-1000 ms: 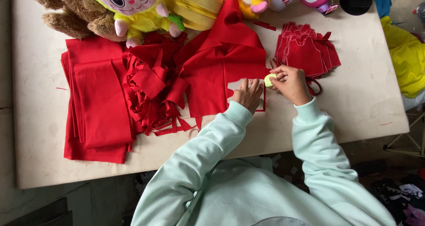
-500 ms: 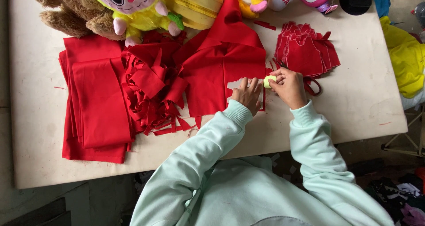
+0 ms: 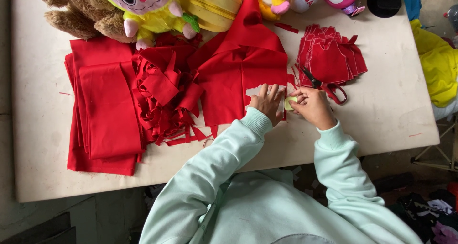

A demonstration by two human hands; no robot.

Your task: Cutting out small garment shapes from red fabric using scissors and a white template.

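Observation:
My left hand (image 3: 265, 103) lies flat, fingers spread, on a pale paper pattern (image 3: 255, 90) that rests on a red cloth piece (image 3: 238, 72). My right hand (image 3: 312, 105) pinches a small pale yellow-green chalk disc (image 3: 289, 103) at the pattern's right edge. Both sleeves are mint green. Black-bladed scissors with red handles (image 3: 324, 84) lie just above my right hand.
A stack of cut red shapes (image 3: 331, 55) sits at the right. Red scraps (image 3: 164, 89) and folded red fabric (image 3: 105, 110) lie to the left. Plush toys (image 3: 143, 7) line the far edge of the beige table (image 3: 391, 110). A yellow garment (image 3: 436, 65) hangs off the right.
Both hands stay on the pattern with only a slight shift; the right hand keeps the chalk at the pattern's edge. The camera view has drifted a little.

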